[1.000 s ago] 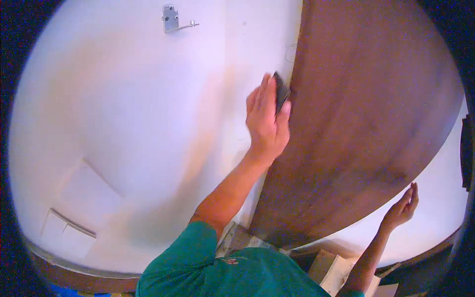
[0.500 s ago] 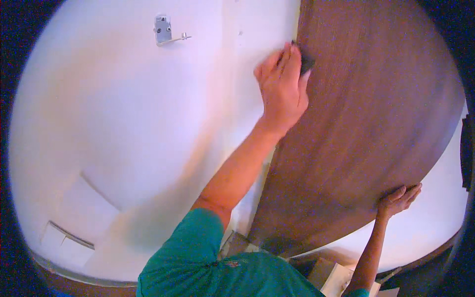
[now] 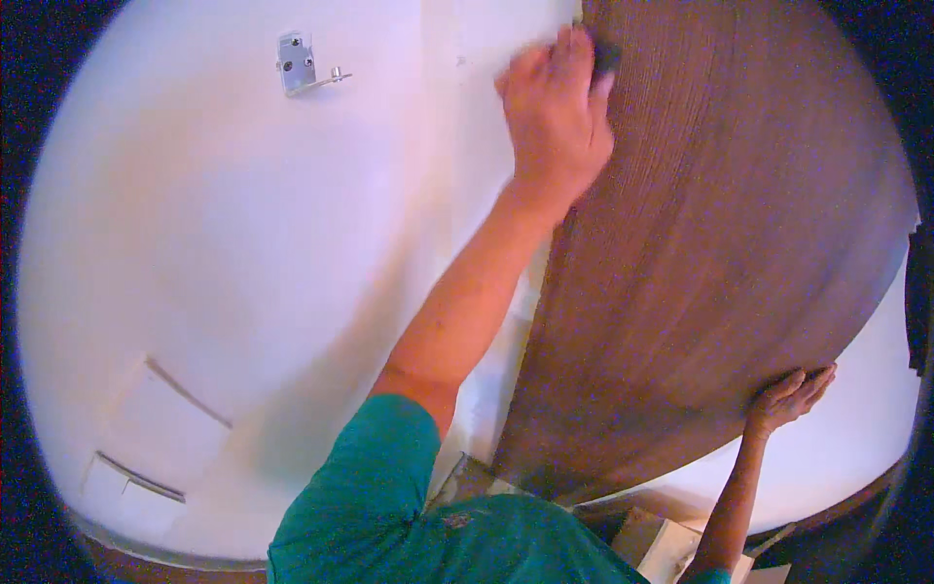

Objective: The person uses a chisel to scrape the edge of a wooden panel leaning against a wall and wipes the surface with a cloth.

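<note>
A dark brown wood-grain panel [image 3: 700, 243] stands along a white wall [image 3: 243, 195]. High up at the panel's left edge, my left hand [image 3: 556, 122] is closed round a small dark block [image 3: 606, 58]. Most of the block is hidden behind the fingers, so its exact kind does not show. The block lies against the brown face close to the edge. Lower down on the right, my right hand [image 3: 786, 401] rests on the panel's curved-looking right edge, fingers stretched out and holding nothing.
A metal bracket [image 3: 298, 64] with a projecting arm is screwed to the wall at the upper left. Two electrical wall plates [image 3: 180, 394] show at the lower left. Beneath my right arm lie pale box-like things [image 3: 671, 550]. My green sleeve [image 3: 375, 467] fills the lower middle.
My left hand has slid upward along the panel's edge with the dark block. The right hand stays at the panel's right edge. The view has shifted slightly.
</note>
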A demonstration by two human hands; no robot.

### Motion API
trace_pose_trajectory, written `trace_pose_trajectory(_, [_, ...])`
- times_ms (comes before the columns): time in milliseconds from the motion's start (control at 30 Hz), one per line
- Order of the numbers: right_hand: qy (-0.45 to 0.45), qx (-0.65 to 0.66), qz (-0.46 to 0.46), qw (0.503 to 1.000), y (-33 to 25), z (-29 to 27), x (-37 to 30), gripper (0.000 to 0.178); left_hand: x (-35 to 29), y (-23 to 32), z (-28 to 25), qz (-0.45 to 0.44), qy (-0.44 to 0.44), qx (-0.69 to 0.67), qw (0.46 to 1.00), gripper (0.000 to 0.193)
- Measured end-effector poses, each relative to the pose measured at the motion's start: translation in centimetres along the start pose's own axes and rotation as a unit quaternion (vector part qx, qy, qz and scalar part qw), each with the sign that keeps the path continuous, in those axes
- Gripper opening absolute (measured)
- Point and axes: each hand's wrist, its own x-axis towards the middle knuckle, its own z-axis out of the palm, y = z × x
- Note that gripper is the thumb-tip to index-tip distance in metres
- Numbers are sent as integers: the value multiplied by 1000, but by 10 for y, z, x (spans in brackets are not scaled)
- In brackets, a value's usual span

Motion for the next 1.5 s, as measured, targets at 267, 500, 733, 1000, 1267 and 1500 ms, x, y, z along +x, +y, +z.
trace_pose_trajectory(267, [-14,9,18,1000,3,-1,-2,67,-87,15,-34,-35,-33,-59,997,52])
trace_pose_trajectory(500, [-16,65,20,998,3,-1,-6,79,51,-9,19,-4,-30,20,999,42])
trace_pose_trajectory(733, [-21,54,-14,998,3,2,-7,70,122,-15,33,9,-19,17,1000,42])
trace_pose_trajectory(1000, [-29,36,-21,999,7,0,-5,73,-98,16,-46,-16,-61,-46,997,67])
trace_pose_trajectory(1267, [-28,29,-14,999,4,-13,-4,75,176,-8,35,-1,-64,14,998,35])
trace_pose_trajectory(1500, [-47,16,-5,999,22,-43,-9,86,26,16,8,-73,-161,-23,984,50])
